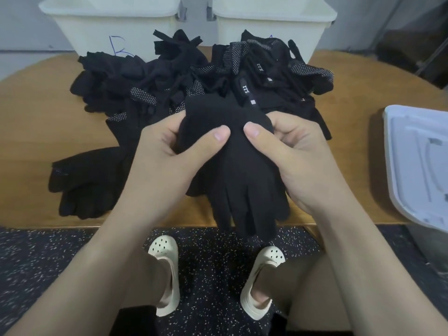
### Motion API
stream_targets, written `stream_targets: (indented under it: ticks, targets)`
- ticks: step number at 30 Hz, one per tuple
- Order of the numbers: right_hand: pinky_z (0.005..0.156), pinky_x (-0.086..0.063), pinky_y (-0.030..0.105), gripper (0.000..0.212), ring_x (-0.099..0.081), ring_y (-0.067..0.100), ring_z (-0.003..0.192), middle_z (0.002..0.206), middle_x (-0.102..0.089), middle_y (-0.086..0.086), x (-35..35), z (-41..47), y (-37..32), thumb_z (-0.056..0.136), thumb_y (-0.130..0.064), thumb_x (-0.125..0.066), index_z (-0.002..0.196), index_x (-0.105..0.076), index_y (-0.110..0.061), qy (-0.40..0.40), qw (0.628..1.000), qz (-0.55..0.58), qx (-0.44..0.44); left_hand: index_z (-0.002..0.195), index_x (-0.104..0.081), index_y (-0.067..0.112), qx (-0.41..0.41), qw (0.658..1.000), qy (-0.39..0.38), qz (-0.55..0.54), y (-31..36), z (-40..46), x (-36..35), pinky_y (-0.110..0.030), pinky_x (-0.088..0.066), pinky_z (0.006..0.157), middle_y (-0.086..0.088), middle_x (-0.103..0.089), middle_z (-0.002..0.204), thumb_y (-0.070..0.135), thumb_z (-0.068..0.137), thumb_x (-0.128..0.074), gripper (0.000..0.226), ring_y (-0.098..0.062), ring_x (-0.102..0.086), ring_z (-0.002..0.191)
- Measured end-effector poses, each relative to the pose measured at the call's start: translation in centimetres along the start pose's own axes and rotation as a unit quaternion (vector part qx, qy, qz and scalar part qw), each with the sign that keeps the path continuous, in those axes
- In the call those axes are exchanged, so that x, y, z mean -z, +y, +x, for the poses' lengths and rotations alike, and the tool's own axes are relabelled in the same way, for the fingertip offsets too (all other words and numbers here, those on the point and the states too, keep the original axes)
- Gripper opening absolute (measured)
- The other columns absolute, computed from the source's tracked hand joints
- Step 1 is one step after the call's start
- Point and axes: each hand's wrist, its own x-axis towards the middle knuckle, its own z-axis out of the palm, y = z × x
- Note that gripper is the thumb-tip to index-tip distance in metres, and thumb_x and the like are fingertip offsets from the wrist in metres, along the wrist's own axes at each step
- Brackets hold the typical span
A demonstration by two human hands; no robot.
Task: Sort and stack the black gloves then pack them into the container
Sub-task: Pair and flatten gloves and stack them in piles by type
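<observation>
Head view: left hand [169,141], right hand [286,146] both pinching soft matte black glove [237,180], fabric fingers drooping

gloves [232,161] black, some white-dotted | bins [114,23] white | table [36,112] tan

Left hand [169,141] and right hand [288,144] both grip the cuff end of one black glove [232,180], thumbs on top and nearly touching; its fingers hang toward 6 o'clock past the bench [36,132] edge. Loose glove pile [198,78] at 12 o'clock. One glove lies flat [84,187] at 9 o'clock. Two white bins [111,23] [271,23] behind the pile. White lid [417,166] at 3 o'clock.
</observation>
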Motion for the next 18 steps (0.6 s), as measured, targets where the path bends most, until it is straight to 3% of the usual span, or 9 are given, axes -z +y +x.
stream_targets:
  ticks: [2,5,7,11,14,18]
  targets:
    - [0.068,-0.054,0.031,0.015,-0.067,0.019,0.074,0.077,-0.072,0.005,0.2,-0.1,0.4,0.099,-0.012,-0.066,0.086,-0.070,-0.005,-0.007,1.000,-0.003,-0.022,0.107,-0.076,0.020,0.011,1.000,-0.011,0.006,-0.8,0.1,0.3,-0.037,-0.057,0.082,-0.001,-0.078,0.102,0.020,0.093,-0.072,0.015,-0.021,-0.073,0.099]
    - [0.070,-0.056,0.029,0.009,-0.072,0.015,0.075,0.079,-0.077,0.002,0.8,0.2,1.3,0.099,-0.007,-0.065,0.097,-0.073,-0.010,-0.012,0.998,-0.035,-0.055,0.105,-0.075,0.016,0.037,0.999,-0.014,0.027,-1.9,0.6,0.3,-0.032,-0.056,0.076,0.002,-0.077,0.096,0.010,0.097,-0.068,0.012,-0.014,-0.072,0.091]
    - [0.075,-0.059,0.032,0.013,-0.076,0.019,0.083,0.089,-0.079,0.007,1.2,0.5,1.9,0.099,-0.006,-0.065,0.108,-0.073,-0.012,-0.015,0.995,-0.064,-0.070,0.109,-0.073,0.013,0.046,0.998,-0.018,0.048,-2.4,1.1,0.1,-0.036,-0.058,0.066,0.001,-0.077,0.092,0.008,0.100,-0.064,0.014,-0.016,-0.072,0.082]
    - [0.085,-0.061,0.036,0.019,-0.077,0.018,0.095,0.099,-0.080,0.003,1.5,1.3,3.0,0.099,-0.007,-0.067,0.112,-0.073,-0.020,-0.022,0.991,-0.112,-0.072,0.110,-0.068,0.012,0.047,0.993,-0.035,0.102,-3.2,2.1,-0.1,-0.049,-0.051,0.042,-0.012,-0.069,0.072,0.016,0.105,-0.058,0.012,-0.042,-0.063,0.053]
    - [0.089,-0.060,0.032,0.014,-0.074,0.014,0.100,0.103,-0.079,-0.004,1.4,1.7,3.5,0.097,-0.013,-0.070,0.109,-0.074,-0.020,-0.014,0.985,-0.163,-0.056,0.103,-0.065,0.013,0.041,0.988,-0.047,0.143,-3.7,2.6,-0.1,-0.037,-0.047,0.041,-0.006,-0.066,0.062,0.019,0.107,-0.053,0.015,-0.032,-0.059,0.044]
    - [0.088,-0.060,0.043,0.006,-0.073,0.022,0.098,0.100,-0.078,0.001,1.2,2.2,4.0,0.098,-0.018,-0.071,0.100,-0.076,-0.015,0.017,0.982,-0.182,-0.040,0.098,-0.066,0.015,0.036,0.986,-0.052,0.153,-4.1,3.0,-0.4,-0.036,-0.046,0.041,-0.001,-0.065,0.060,0.018,0.107,-0.053,0.016,-0.024,-0.058,0.043]
